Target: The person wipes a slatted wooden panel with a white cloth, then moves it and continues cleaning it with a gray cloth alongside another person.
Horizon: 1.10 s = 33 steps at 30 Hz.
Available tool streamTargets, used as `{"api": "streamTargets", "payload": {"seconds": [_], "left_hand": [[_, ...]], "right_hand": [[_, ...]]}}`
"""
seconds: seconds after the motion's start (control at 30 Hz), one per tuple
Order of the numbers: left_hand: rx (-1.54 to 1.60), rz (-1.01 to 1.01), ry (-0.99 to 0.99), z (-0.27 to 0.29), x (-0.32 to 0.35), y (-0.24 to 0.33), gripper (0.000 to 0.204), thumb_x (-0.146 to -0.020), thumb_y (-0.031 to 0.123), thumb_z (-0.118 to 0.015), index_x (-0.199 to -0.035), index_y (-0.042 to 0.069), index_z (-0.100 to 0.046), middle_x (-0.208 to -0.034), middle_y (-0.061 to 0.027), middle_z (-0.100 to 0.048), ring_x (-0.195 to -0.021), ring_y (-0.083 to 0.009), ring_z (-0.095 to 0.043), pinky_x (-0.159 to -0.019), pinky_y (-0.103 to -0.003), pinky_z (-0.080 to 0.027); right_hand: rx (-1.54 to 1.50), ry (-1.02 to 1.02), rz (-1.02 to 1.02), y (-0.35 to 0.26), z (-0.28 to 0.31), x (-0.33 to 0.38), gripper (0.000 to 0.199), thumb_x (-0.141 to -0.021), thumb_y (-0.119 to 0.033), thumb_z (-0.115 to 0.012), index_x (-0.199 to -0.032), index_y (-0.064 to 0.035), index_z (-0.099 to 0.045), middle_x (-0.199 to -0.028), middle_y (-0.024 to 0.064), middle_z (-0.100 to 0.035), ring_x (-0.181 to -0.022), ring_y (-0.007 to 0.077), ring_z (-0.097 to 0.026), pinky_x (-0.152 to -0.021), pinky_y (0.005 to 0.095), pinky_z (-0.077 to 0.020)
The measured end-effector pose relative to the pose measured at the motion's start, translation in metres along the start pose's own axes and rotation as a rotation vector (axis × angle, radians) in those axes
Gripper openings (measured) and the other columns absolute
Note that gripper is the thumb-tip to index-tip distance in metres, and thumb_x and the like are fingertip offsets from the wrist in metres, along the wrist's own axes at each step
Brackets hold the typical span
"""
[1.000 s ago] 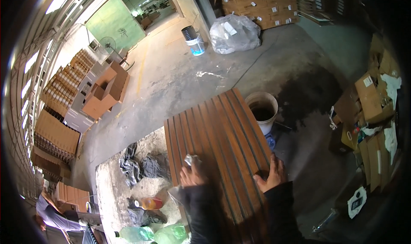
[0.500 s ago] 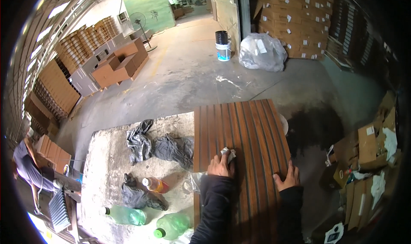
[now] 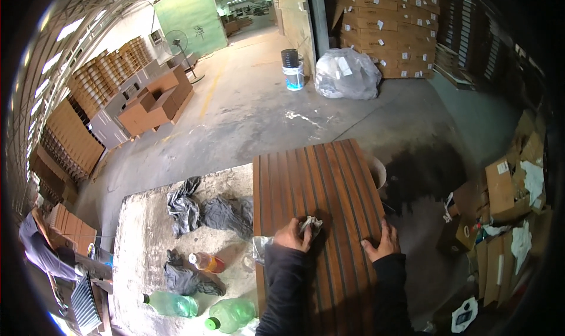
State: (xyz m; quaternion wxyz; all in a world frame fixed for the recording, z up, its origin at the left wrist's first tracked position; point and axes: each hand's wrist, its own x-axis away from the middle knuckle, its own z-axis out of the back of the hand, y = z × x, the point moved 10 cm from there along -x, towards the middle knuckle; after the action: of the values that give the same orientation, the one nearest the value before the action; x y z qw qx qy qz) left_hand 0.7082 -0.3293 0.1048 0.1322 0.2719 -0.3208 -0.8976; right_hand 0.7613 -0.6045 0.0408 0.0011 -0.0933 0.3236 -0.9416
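Worker's left hand (image 3: 292, 236) clamps crumpled grey rag (image 3: 311, 224) onto grooved brown wooden panel (image 3: 321, 206); right hand (image 3: 382, 243) lies open, flat at panel's right edge. Panel overhangs stained white worktable (image 3: 141, 242) — hard press could tip it toward white bucket (image 3: 378, 172). Concrete warehouse floor, stacked cartons (image 3: 388, 24) beyond.

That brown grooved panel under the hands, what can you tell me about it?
The wooden panel is a reddish-brown rectangular board with long parallel grooves running away from the person. It lies flat on the dusty worktable, its far right corner reaching past the table over a white bucket. The left hand presses a crumpled rag onto it; the right hand lies flat by its right edge.
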Motion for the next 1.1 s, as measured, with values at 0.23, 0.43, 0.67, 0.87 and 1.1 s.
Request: {"api": "streamTargets", "payload": {"seconds": [0.23,0.43,0.67,0.87,1.1], "left_hand": [[-0.048,-0.122,-0.076,-0.006,0.003,0.01,0.031,-0.073,0.023,-0.058,-0.1,0.008,-0.057,-0.079,-0.0192,-0.061,-0.072,-0.0353,-0.06,-0.066,-0.041,-0.048],[-0.053,-0.119,-0.06,-0.005,0.002,0.009,0.03,-0.074,0.02,-0.054,-0.101,0.007,-0.058,-0.08,-0.0189,-0.062,-0.071,-0.0355,-0.06,-0.065,-0.041,-0.048],[-0.095,-0.081,-0.041,-0.006,0.001,0.008,0.022,-0.079,0.021,-0.055,-0.098,0.009,-0.059,-0.075,-0.0174,-0.062,-0.065,-0.0357,-0.06,-0.062,-0.041,-0.049],[-0.048,-0.066,-0.006,-0.004,0.0,0.005,0.018,-0.083,0.023,-0.056,-0.094,0.009,-0.06,-0.075,-0.0164,-0.063,-0.068,-0.035,-0.061,-0.062,-0.041,-0.049],[-0.068,-0.043,-0.004,-0.004,0.0,0.006,0.017,-0.082,0.022,-0.056,-0.093,0.009,-0.06,-0.076,-0.0167,-0.063,-0.069,-0.0351,-0.061,-0.062,-0.042,-0.048]], "right_hand": [[-0.004,0.08,0.097,0.003,0.0,-0.004,0.087,-0.072,-0.034,-0.07,-0.139,-0.0099,-0.021,-0.136,0.0236,-0.027,-0.122,0.0393,-0.035,-0.096,0.045,-0.0376],[-0.039,0.087,0.108,0.003,0.001,-0.002,0.086,-0.071,-0.033,-0.071,-0.139,-0.0105,-0.022,-0.135,0.0222,-0.03,-0.121,0.0396,-0.036,-0.096,0.0432,-0.0377],[0.06,0.086,0.089,0.004,0.001,-0.005,0.086,-0.072,-0.035,-0.069,-0.139,-0.0116,-0.02,-0.136,0.0219,-0.029,-0.122,0.0391,-0.036,-0.096,0.0449,-0.0375],[0.007,0.041,0.056,-0.001,0.001,0.0,0.085,-0.074,-0.036,-0.068,-0.139,-0.0101,-0.02,-0.137,0.0216,-0.028,-0.123,0.0382,-0.035,-0.097,0.0443,-0.0373],[0.025,0.026,0.052,-0.001,0.002,-0.001,0.084,-0.074,-0.038,-0.068,-0.138,-0.0092,-0.021,-0.138,0.0214,-0.027,-0.123,0.0381,-0.034,-0.098,0.0436,-0.0362]]}}
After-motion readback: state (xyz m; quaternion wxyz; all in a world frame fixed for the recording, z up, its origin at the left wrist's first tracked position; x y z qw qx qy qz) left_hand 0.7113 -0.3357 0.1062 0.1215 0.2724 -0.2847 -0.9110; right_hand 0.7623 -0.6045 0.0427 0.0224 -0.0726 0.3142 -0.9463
